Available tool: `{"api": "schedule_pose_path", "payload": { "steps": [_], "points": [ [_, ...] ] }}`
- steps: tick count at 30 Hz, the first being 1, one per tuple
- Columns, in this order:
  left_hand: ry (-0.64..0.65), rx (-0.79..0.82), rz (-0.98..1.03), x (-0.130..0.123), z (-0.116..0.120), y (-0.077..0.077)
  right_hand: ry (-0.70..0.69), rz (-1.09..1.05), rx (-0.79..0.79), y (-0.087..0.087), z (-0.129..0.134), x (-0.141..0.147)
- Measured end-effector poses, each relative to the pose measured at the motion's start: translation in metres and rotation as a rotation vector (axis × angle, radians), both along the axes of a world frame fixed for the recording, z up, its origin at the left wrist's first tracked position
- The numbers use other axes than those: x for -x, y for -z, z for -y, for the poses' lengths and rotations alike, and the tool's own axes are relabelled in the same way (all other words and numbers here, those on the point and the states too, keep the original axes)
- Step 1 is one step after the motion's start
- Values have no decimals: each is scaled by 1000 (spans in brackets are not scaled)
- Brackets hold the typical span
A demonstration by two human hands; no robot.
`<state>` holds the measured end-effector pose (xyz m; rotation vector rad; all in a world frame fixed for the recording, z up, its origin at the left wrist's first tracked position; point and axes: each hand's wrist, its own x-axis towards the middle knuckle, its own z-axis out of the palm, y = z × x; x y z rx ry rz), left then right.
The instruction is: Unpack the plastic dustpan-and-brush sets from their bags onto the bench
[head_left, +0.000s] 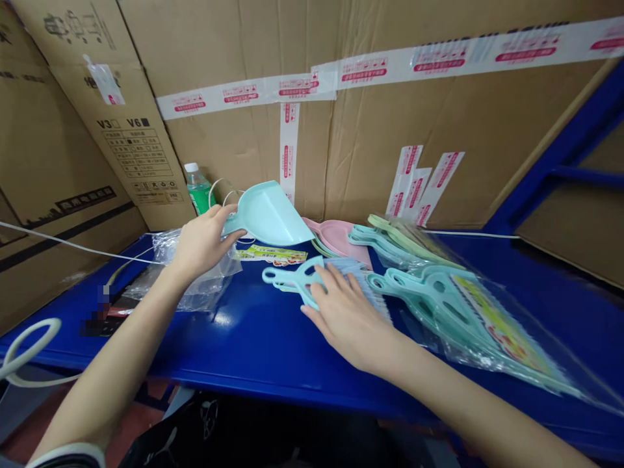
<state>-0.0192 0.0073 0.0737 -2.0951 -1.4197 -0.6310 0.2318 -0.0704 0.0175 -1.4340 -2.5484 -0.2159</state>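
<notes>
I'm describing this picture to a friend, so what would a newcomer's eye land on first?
Probably the pale-blue dustpan, held up by its handle in the left hand above the blue table. Next, the right hand on a pale-blue brush, with bagged brushes to its right. Behind stands brown cardboard crossed by white, red-printed tape.

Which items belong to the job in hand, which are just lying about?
Likely the job:
light-blue dustpan, held in the left hand
light-blue brush, under the right hand
pink dustpan
bagged brushes
printed cards, probably

Seemingly just lying about:
green-labelled bottle
white cord

Unclear: crumpled clear plastic
</notes>
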Motion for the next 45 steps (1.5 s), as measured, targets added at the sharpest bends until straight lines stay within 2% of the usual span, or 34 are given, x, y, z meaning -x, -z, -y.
{"api": "schedule_pose_path", "payload": {
  "steps": [2, 5, 9, 14, 22, 30, 38, 45],
  "points": [
    [36, 15, -13, -15, -7, -11, 11, 101, 118, 2, 4, 1],
    [122, 66, -63, -43, -23, -22, 59, 89, 91, 2, 5, 2],
    [258, 223, -212, -81, -54, -26, 119, 50, 34, -2, 5, 5],
    [321, 413, -329, -109, -91, -29, 169, 150, 95, -8, 6, 8],
    [389, 614, -385, -118, -128, -42, 159, 140, 82, -14, 7, 2],
    [398, 621, -486, -123, -134, -43, 186, 165, 119, -12, 4, 2],
    [439, 642, -486, -113, -143, -54, 190, 185, 141, -14, 6, 1],
    [382, 697, -577, -131, -146, -42, 186, 208, 144, -14, 5, 1]
  ]
}}
